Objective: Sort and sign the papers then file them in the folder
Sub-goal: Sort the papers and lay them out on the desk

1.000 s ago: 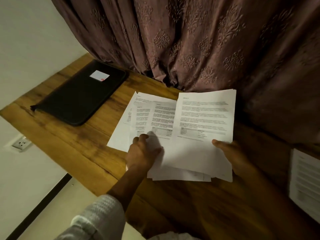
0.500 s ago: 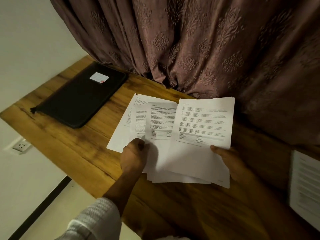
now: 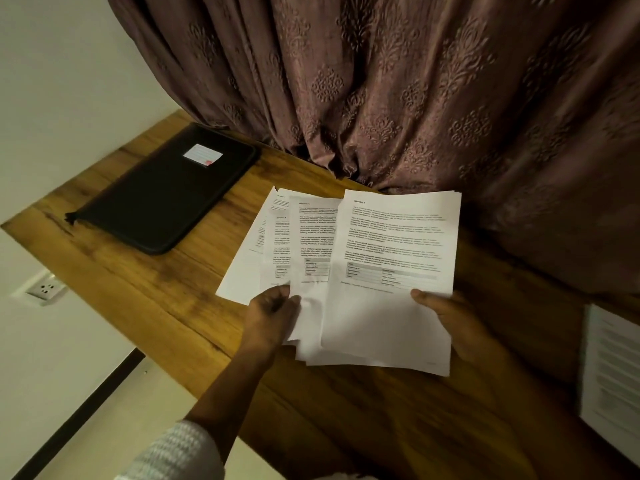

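White papers [image 3: 391, 327], black folder [image 3: 166, 199] (white label [image 3: 202, 155]), brown wood-grain table [image 3: 145, 296], mauve damask-embossed curtain [image 3: 398, 91].

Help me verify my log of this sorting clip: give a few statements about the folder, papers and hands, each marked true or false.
1. The black folder lies closed on the table. True.
2. The right hand holds a pen. False: it grips the papers.
3. The left hand pinches sheets of the papers. True.
4. The folder lies on top of the papers. False: it lies apart, to their left.
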